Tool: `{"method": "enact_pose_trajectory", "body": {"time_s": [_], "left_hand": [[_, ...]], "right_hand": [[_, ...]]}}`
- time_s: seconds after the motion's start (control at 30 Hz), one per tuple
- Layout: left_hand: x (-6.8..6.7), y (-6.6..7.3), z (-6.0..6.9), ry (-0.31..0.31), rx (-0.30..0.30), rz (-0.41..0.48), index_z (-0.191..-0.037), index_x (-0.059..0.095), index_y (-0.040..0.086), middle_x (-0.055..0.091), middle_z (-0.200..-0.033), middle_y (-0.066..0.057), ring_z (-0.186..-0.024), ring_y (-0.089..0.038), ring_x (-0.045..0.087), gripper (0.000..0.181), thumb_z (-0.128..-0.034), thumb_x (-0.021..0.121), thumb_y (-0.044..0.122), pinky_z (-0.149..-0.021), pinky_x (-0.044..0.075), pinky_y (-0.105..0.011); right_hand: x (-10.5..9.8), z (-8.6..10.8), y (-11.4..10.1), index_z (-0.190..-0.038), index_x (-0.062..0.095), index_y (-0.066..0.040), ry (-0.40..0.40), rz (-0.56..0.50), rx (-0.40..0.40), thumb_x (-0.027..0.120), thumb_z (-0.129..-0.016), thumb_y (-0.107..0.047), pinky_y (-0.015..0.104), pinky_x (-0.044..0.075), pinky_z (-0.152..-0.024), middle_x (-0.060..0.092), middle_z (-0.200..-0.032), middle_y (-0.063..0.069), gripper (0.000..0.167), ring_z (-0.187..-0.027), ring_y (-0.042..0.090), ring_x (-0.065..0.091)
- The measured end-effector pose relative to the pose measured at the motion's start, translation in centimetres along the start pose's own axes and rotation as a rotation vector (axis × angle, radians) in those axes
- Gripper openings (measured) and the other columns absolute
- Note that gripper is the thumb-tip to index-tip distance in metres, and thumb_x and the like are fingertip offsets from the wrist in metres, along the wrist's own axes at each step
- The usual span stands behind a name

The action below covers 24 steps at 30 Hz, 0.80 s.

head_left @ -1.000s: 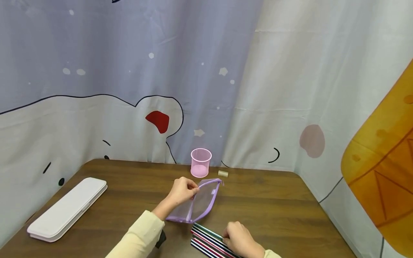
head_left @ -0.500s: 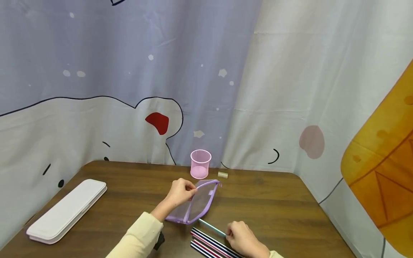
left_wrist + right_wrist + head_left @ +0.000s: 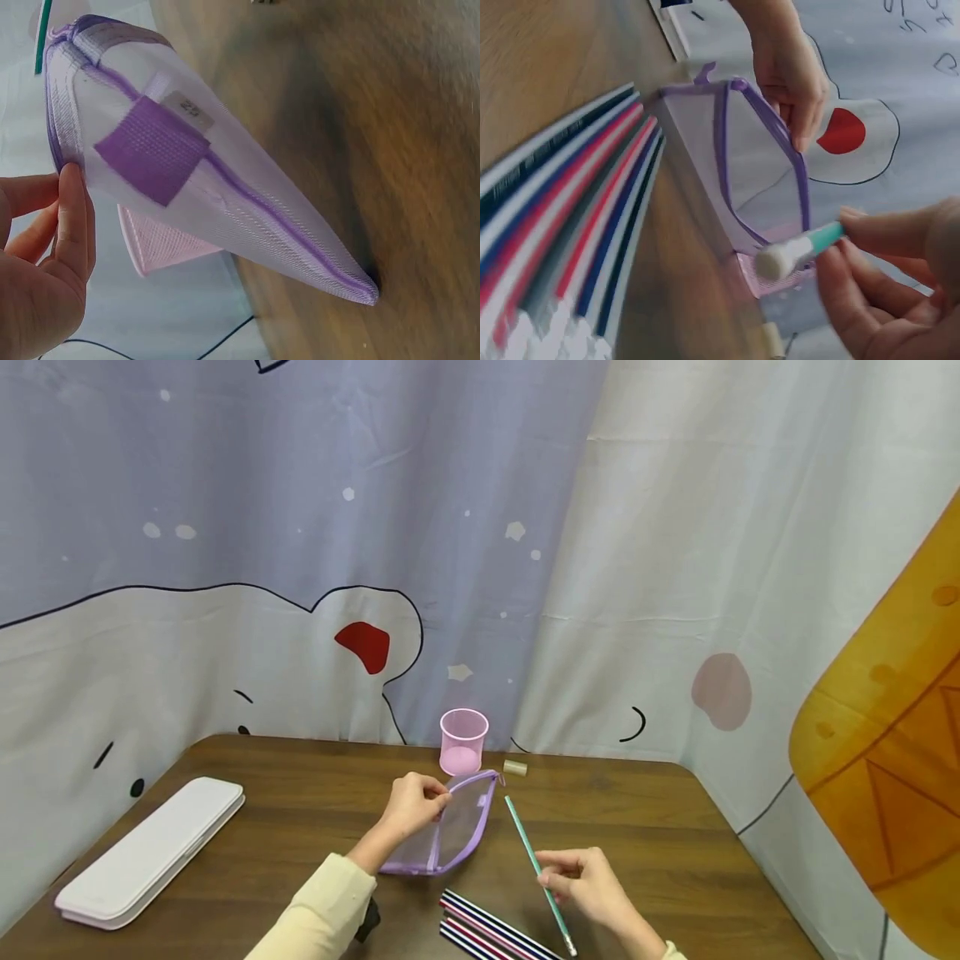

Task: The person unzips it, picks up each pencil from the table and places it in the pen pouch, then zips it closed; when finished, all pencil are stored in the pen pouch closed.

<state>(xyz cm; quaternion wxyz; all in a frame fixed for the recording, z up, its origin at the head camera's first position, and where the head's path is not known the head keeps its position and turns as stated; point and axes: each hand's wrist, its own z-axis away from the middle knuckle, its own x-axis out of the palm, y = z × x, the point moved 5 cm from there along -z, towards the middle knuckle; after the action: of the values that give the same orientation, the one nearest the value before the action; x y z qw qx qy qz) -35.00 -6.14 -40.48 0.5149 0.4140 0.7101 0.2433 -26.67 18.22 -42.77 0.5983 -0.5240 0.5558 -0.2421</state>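
My left hand (image 3: 411, 806) pinches the upper edge of a purple-trimmed mesh zip pouch (image 3: 180, 150), whose mouth gapes toward the right. In my right hand (image 3: 588, 881), thumb and fingers pinch a teal pencil (image 3: 522, 835), raised and tilted, its white eraser end (image 3: 780, 259) nearest the right wrist camera. The pencil's far end is to the right of the pouch, apart from it. Between the forearms, several striped pencils (image 3: 491, 927) lie side by side on the table, with white eraser ends showing in the right wrist view.
A pink mesh cup (image 3: 462, 745) stands behind the pouch, with a small beige cylinder (image 3: 515, 767) beside it. A long white case (image 3: 153, 852) lies at the left of the wooden table (image 3: 660, 843). A patterned curtain (image 3: 637, 568) hangs along the back.
My right hand has taken the teal pencil from beside the striped ones, lifted it and swung its far end up toward the back. My left hand keeps its hold on the pouch.
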Motion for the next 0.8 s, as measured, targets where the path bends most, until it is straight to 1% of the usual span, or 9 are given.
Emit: {"method": "enact_pose_trajectory", "body": {"time_s": [0.07,0.17,0.27,0.33,0.5,0.67,0.8], "left_hand": [[0.1,0.1,0.1,0.024,0.007,0.008,-0.069,0.068,0.003,0.064,-0.056,-0.006,-0.041,-0.003,0.053,0.005,-0.0728,0.066,0.006,-0.039,0.045,-0.016],[0.3,0.1,0.2,0.057,0.0,0.025,-0.069,0.068,0.003,0.064,-0.055,-0.007,-0.041,-0.003,0.054,0.005,-0.0734,0.066,0.005,-0.039,0.045,-0.016],[0.5,-0.1,0.3,0.086,-0.02,0.038,-0.07,0.068,0.003,0.064,-0.055,-0.007,-0.041,-0.003,0.054,0.005,-0.0735,0.066,0.005,-0.04,0.046,-0.016],[0.5,-0.1,0.5,0.106,-0.035,0.043,-0.071,0.069,0.003,0.064,-0.055,-0.007,-0.041,-0.003,0.054,0.005,-0.0733,0.066,0.006,-0.04,0.046,-0.016],[0.6,-0.2,0.7,0.143,-0.054,0.047,-0.073,0.07,0.005,0.065,-0.056,-0.005,-0.042,-0.001,0.054,0.005,-0.0735,0.066,0.008,-0.041,0.046,-0.016],[0.9,-0.1,0.8,0.15,-0.05,0.046,-0.074,0.07,0.004,0.065,-0.057,-0.005,-0.043,-0.001,0.054,0.006,-0.0739,0.066,0.009,-0.041,0.046,-0.016],[1.4,0.1,1.0,0.151,-0.039,0.045,-0.074,0.069,0.004,0.065,-0.057,-0.005,-0.043,-0.001,0.054,0.006,-0.0739,0.066,0.008,-0.04,0.045,-0.015]], "right_hand": [[0.1,-0.3,0.4,-0.109,0.056,0.012,0.087,-0.074,0.048,0.065,-0.078,-0.007,0.026,0.056,-0.052,0.066,-0.082,0.025,0.038,-0.058,0.002,0.059],[0.6,-0.7,1.3,-0.111,0.055,0.011,0.209,-0.2,0.134,0.067,-0.075,-0.005,0.023,0.056,-0.054,0.069,-0.081,0.016,0.041,-0.059,0.005,0.061],[1.3,-1.1,1.9,-0.111,0.056,0.01,0.28,-0.298,0.187,0.068,-0.073,-0.003,0.02,0.055,-0.054,0.069,-0.08,0.011,0.041,-0.059,0.006,0.061],[1.7,-1.3,2.0,-0.11,0.056,0.01,0.298,-0.328,0.197,0.067,-0.073,-0.003,0.021,0.055,-0.054,0.069,-0.08,0.011,0.041,-0.059,0.007,0.062],[2.6,-1.9,1.9,-0.112,0.054,0.01,0.31,-0.362,0.2,0.067,-0.074,-0.004,0.023,0.056,-0.057,0.069,-0.083,0.014,0.042,-0.062,0.008,0.063],[3.8,-3.0,1.3,-0.114,0.053,0.01,0.295,-0.41,0.217,0.065,-0.076,-0.003,0.023,0.056,-0.058,0.069,-0.085,0.013,0.042,-0.063,0.008,0.063],[4.7,-4.0,1.2,-0.114,0.052,0.012,0.267,-0.444,0.252,0.065,-0.076,-0.004,0.021,0.056,-0.058,0.069,-0.082,0.01,0.042,-0.061,0.007,0.062]]}}
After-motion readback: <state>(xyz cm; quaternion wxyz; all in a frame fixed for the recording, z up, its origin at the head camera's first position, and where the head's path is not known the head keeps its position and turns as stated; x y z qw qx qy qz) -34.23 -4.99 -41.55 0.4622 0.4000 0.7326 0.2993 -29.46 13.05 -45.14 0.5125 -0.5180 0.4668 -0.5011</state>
